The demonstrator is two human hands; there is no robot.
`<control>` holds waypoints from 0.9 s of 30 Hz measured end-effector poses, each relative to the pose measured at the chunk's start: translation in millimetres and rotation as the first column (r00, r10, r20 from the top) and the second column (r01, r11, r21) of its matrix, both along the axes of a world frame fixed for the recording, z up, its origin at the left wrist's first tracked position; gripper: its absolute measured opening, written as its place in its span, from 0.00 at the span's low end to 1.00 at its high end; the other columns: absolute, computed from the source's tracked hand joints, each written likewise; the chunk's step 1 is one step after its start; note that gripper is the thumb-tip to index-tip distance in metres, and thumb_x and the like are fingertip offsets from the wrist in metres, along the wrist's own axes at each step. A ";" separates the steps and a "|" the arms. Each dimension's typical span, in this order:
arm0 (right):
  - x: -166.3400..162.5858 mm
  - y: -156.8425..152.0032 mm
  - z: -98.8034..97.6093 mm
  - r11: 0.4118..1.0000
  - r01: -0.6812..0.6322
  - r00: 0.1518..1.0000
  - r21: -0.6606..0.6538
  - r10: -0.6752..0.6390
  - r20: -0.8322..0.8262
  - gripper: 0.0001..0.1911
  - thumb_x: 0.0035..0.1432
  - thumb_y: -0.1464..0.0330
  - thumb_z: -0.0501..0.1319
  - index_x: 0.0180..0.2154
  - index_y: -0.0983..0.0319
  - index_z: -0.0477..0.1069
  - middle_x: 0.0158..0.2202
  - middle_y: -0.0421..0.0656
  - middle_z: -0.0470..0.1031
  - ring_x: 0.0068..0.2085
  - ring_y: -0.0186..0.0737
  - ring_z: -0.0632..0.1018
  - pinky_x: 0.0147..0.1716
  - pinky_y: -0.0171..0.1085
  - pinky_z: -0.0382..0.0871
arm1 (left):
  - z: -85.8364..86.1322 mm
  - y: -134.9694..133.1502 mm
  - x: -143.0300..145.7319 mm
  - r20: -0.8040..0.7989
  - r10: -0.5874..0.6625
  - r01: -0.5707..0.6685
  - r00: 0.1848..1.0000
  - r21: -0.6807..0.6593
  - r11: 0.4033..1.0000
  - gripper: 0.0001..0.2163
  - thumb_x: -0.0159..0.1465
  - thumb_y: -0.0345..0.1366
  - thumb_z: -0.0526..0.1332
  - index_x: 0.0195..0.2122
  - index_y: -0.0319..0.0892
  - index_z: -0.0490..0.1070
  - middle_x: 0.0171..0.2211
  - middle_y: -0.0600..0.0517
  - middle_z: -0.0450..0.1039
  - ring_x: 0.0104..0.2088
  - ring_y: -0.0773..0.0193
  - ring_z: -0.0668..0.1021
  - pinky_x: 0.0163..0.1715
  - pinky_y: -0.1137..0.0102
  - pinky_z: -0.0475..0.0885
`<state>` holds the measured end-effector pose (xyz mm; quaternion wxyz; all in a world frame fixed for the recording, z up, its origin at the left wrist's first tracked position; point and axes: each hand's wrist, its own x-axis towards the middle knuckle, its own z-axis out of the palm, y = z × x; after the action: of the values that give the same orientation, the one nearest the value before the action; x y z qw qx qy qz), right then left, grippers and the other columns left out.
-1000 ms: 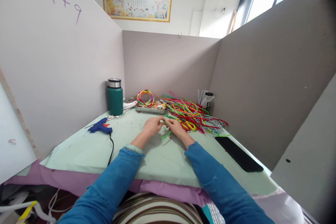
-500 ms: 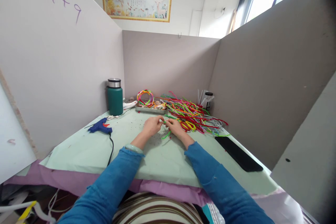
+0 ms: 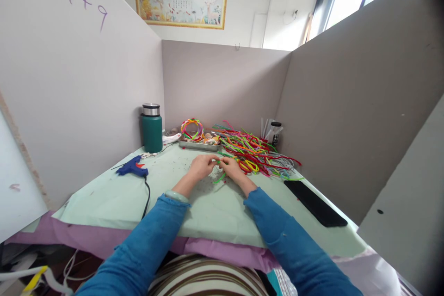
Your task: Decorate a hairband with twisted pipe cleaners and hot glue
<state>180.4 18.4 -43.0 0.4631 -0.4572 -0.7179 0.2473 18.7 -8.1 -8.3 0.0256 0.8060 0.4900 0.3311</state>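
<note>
My left hand point(image 3: 201, 167) and my right hand point(image 3: 231, 168) meet fingertip to fingertip over the middle of the pale green table cover point(image 3: 104, 196). Both pinch the same green pipe cleaner point(image 3: 219, 176), whose loose end hangs down between my wrists. Just beyond my right hand lies a tangled heap of coloured pipe cleaners point(image 3: 256, 150) in red, yellow, green and orange. Blue sleeves cover both forearms, and a pale bangle sits on my left wrist.
A blue glue gun point(image 3: 132, 168) with a black cord lies at the left. A green flask point(image 3: 151, 128) stands at the back left beside a metal tray point(image 3: 199, 144) holding coloured rings point(image 3: 192, 128). A black phone point(image 3: 315, 203) lies at the right. Partition walls enclose three sides.
My fingers shift slightly on the green pipe cleaner; the hands stay in the same place and nothing else moves.
</note>
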 end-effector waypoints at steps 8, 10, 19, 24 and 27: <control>-2.2 -8.1 5.1 0.998 -0.027 0.997 -0.054 0.023 -0.070 0.16 0.48 0.56 0.59 0.25 0.64 0.70 0.19 0.37 0.64 0.23 0.32 0.64 0.22 0.31 0.57 | 1.3 1.3 1.7 -0.001 0.046 -0.046 0.999 -0.017 0.999 0.11 0.60 0.39 0.56 0.40 0.45 0.75 0.31 0.51 0.77 0.32 0.65 0.75 0.32 0.73 0.64; -2.6 -11.3 7.7 0.996 -0.051 0.994 -0.071 0.044 -0.099 0.17 0.48 0.55 0.60 0.25 0.63 0.68 0.18 0.36 0.62 0.22 0.30 0.63 0.20 0.30 0.56 | 0.5 2.6 1.7 0.010 0.067 -0.067 0.998 -0.011 0.998 0.11 0.60 0.39 0.56 0.40 0.44 0.75 0.32 0.50 0.76 0.32 0.64 0.75 0.32 0.73 0.64; -3.7 -16.1 11.8 0.984 -0.118 0.971 -0.135 0.086 -0.223 0.15 0.46 0.56 0.60 0.28 0.63 0.68 0.23 0.38 0.66 0.21 0.29 0.63 0.18 0.30 0.55 | -2.1 4.3 1.5 0.064 0.095 -0.094 0.993 -0.012 0.995 0.10 0.61 0.39 0.56 0.38 0.42 0.74 0.31 0.49 0.76 0.32 0.64 0.75 0.32 0.73 0.64; -3.0 -13.8 10.3 0.987 -0.103 0.971 -0.124 0.072 -0.227 0.14 0.47 0.58 0.59 0.28 0.63 0.69 0.23 0.38 0.67 0.21 0.29 0.63 0.18 0.30 0.55 | -2.6 5.5 1.4 0.055 0.101 -0.100 0.993 -0.015 0.995 0.11 0.61 0.40 0.56 0.37 0.41 0.73 0.30 0.49 0.76 0.31 0.64 0.75 0.32 0.73 0.64; -2.4 -11.6 9.5 0.994 -0.082 0.977 -0.069 0.066 -0.205 0.13 0.48 0.59 0.59 0.29 0.63 0.70 0.22 0.38 0.67 0.21 0.30 0.64 0.20 0.31 0.57 | -2.9 6.0 1.6 0.042 0.094 -0.093 0.995 -0.017 0.996 0.11 0.60 0.42 0.56 0.37 0.41 0.73 0.29 0.49 0.75 0.31 0.64 0.74 0.32 0.73 0.64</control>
<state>178.0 6.9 -33.5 0.5062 -0.4202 -0.6735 0.3370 20.3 -2.1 -11.2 0.0267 0.7748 0.5290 0.3452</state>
